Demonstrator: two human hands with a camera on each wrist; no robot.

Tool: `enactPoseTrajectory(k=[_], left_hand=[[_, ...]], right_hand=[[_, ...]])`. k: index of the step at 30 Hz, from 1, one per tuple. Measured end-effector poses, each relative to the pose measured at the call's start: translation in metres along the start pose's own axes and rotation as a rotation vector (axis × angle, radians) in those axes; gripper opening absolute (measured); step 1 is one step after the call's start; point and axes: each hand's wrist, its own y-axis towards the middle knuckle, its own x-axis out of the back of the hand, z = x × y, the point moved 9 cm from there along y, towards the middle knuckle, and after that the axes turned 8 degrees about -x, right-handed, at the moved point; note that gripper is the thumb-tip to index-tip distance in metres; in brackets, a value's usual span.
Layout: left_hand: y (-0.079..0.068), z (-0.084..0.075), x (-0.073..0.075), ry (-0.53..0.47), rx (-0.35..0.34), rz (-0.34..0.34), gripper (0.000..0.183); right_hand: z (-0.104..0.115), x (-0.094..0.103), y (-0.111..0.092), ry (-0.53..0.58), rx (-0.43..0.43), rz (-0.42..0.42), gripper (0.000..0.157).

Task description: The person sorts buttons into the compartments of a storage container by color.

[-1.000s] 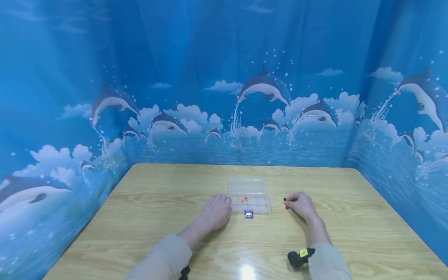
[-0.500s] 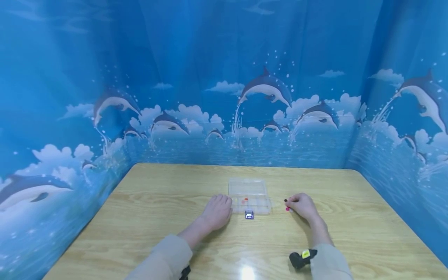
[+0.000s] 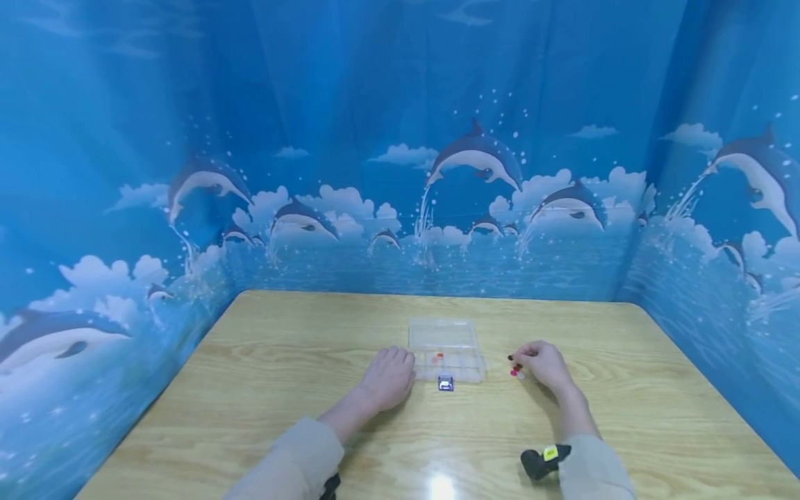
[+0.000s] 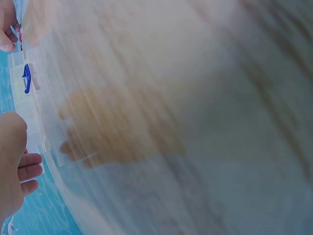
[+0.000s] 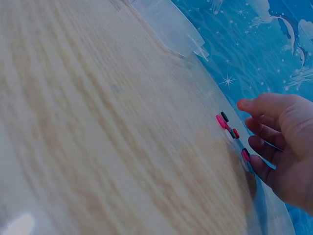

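Observation:
A clear plastic compartment box (image 3: 469,361) lies with its lid (image 3: 442,332) raised back. My left hand (image 3: 389,378) grips its left end, thumb and bent fingers at the edge, though the contact is partly hidden in the left wrist view. A blue latch (image 3: 446,382) is at the box's front, and orange pieces (image 3: 440,355) sit in one compartment. On the right, my right hand (image 3: 545,364) pinches a small orange button (image 5: 241,104) between thumb and index finger. Just below those fingertips lie several small buttons, including a pink one (image 5: 221,121) and a black one (image 5: 224,116).
The wooden table (image 3: 281,389) extends around the box and hands. Blue dolphin-print curtains (image 3: 350,139) stand behind it and at both sides. A black wrist device (image 3: 544,462) hangs by the right sleeve, over the table.
My right hand has lifted slightly from the buttons, showing more of them below the fingertips. The left hand and the box have stayed in place.

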Motion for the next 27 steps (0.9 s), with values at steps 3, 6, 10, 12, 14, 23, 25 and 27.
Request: enactPoseTrajectory(k=[3, 6, 10, 12, 14, 23, 25, 27], left_hand=[[0.000, 0.000, 0.001, 0.002, -0.001, -0.001, 0.027], [0.000, 0.000, 0.002, 0.002, -0.001, 0.000, 0.028], [0.000, 0.001, 0.002, -0.003, 0.002, 0.002, 0.027], [0.000, 0.001, 0.002, -0.003, 0.002, 0.001, 0.027], [0.000, 0.001, 0.001, 0.003, -0.001, 0.000, 0.027], [-0.001, 0.000, 0.002, 0.012, -0.004, 0.014, 0.028], [-0.001, 0.000, 0.001, 0.014, -0.005, 0.017, 0.028], [-0.001, 0.000, 0.002, 0.022, -0.006, 0.016, 0.028]], right_hand=[[0.003, -0.002, 0.001, 0.020, 0.021, 0.017, 0.020], [0.006, -0.004, 0.002, 0.031, 0.046, 0.023, 0.023], [0.010, -0.005, 0.004, 0.034, 0.055, 0.024, 0.023], [0.012, -0.006, 0.004, 0.035, 0.058, 0.026, 0.022], [0.013, -0.007, 0.005, 0.050, 0.047, 0.033, 0.023], [0.023, -0.014, 0.001, 0.148, 0.062, 0.075, 0.023], [0.025, -0.016, 0.001, 0.167, 0.055, 0.081, 0.024], [0.028, -0.019, 0.001, 0.182, 0.048, 0.092, 0.025]])
